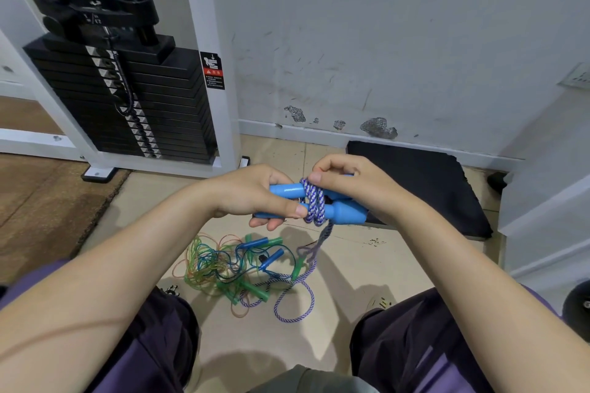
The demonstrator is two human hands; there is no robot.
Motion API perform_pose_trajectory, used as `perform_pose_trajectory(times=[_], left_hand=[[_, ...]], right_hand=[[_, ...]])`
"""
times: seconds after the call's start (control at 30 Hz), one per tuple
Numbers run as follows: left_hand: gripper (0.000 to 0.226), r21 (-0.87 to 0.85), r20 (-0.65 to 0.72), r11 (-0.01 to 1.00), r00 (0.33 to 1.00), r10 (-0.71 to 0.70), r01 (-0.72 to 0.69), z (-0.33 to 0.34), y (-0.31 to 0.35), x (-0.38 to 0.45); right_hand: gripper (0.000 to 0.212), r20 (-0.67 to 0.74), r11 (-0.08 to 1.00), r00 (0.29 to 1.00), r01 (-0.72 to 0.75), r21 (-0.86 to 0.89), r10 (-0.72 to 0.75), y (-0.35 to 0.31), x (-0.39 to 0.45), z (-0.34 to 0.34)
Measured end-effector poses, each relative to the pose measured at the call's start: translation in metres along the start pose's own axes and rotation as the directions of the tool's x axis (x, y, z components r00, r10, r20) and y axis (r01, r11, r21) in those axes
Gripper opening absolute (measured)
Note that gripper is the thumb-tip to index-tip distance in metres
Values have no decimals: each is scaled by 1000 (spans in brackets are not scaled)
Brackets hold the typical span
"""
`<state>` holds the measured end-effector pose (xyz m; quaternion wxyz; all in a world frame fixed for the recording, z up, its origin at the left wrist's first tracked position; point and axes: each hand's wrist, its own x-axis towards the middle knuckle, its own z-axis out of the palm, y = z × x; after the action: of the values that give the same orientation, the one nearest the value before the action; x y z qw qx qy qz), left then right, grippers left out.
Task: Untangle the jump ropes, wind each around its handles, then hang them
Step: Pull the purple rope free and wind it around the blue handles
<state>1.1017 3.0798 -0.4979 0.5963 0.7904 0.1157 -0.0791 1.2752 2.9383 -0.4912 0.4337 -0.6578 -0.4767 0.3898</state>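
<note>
My left hand (255,195) clamps the two light-blue plastic handles (343,212) mid-frame, right hand (343,182) pinching the blue-white braided rope (314,201); keep wraps tight, feeding slack from 6 o'clock.

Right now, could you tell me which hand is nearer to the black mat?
Right. The right hand pinches the rope wound round the blue handles, directly in front of the mat. The left hand grips the handles' other end, farther from it.
</note>
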Motion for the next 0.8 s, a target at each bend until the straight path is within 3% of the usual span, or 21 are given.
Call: perform_pose_trajectory(times=[0.07, 0.17, 0.27, 0.4, 0.5, 0.8], left_hand=[[25, -58, -24, 997, 999, 42, -44, -1, 0, -1], [18, -182, -147, 975, 984, 102, -128, 0, 0, -1], [22, -336, -408, 919, 911, 57, -208, -5, -3, 4], [28, -329, -675, 921, 734, -75, -209, -15, -6, 9], [30, -288, -737, 938, 670, -89, -192, -18, -8, 8], [29, -187, -774, 974, 630, -66, -127, -16, -2, 7]], right_hand=[[21, -8, 976, 1000, -26, 216, 28, 0, 1, -4], [38, 123, 840, 991, -110, 532, 52, -1, 0, -5], [35, 135, 877, 987, -136, 460, 82, 2, 0, 9], [18, 19, 971, 993, -114, 212, 113, 2, 1, 28], [16, -29, 981, 990, -135, 136, 140, -3, 1, 30], [34, -80, 965, 989, -101, 242, 124, -7, 3, 16]])
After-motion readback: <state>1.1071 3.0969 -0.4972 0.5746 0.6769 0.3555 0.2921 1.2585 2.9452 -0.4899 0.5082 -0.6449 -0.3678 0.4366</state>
